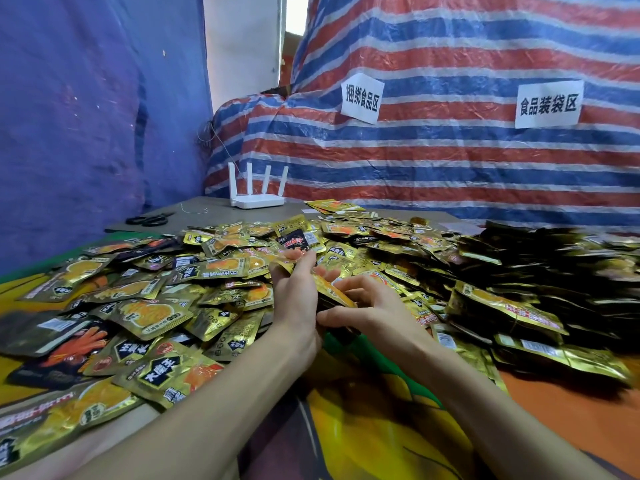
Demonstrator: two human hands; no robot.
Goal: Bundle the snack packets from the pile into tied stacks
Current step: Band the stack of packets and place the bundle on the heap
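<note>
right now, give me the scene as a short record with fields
left hand: holds the stack's left side
right hand: fingers curled round the stack
stack: gold packets, between both hands, above the pile
pile: loose packets spread around the hands
far edge: scissors, string, router
right side: darker packets, blurred

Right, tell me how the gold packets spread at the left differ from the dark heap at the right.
The gold packets lie loose, mostly gold with orange print; the dark heap shows mostly black with gold edges. The gold packets overlap singly in a shallow spread; the dark heap is layered thick. Both are foil snack packets.
</note>
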